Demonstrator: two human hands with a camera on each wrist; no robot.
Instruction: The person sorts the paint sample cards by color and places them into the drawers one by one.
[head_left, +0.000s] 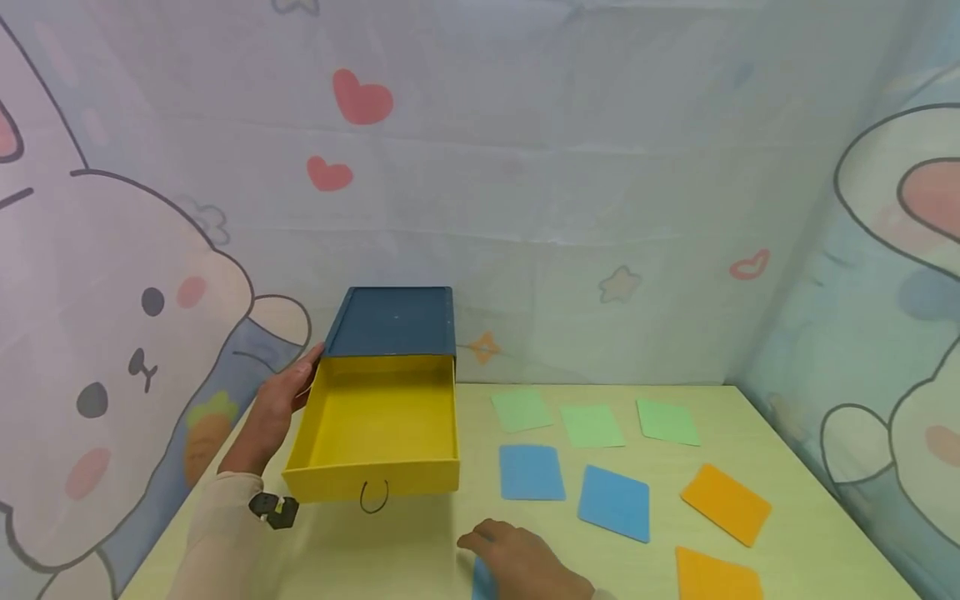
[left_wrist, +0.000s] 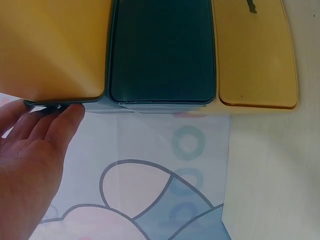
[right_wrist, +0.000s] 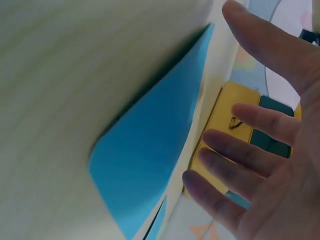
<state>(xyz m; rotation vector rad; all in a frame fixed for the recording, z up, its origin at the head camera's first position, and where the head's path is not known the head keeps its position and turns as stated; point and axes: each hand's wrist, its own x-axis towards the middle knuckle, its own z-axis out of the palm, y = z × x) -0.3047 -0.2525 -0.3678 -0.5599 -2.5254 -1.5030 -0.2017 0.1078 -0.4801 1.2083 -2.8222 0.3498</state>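
The person's left hand is at the left side of a dark blue rectangular box that stands toward the back of the bench. Its fingers are extended, their tips touching the casing along the edge. From the front of the box juts a bright yellow open-topped drawer with a thin dark loop handle, raised above the bench. The left wrist view shows a dark teal panel beside this drawer, then a second yellow panel (it bears a small dark mark near the picture's top edge).

The right hand hovers in front of the box over a sky-blue flat card at the near edge of the head view. Its fingers are spread loosely, thumb well apart, and have hold of nothing; the card lies on the bench.

To the right of the box lie three pale green cards at the back, two more blue cards nearer, and two orange cards farther right. Behind hangs a pale cloth backdrop printed with rabbits and pink hearts. In the left wrist view it carries faint rounded shapes (whether they are letters, I cannot tell).
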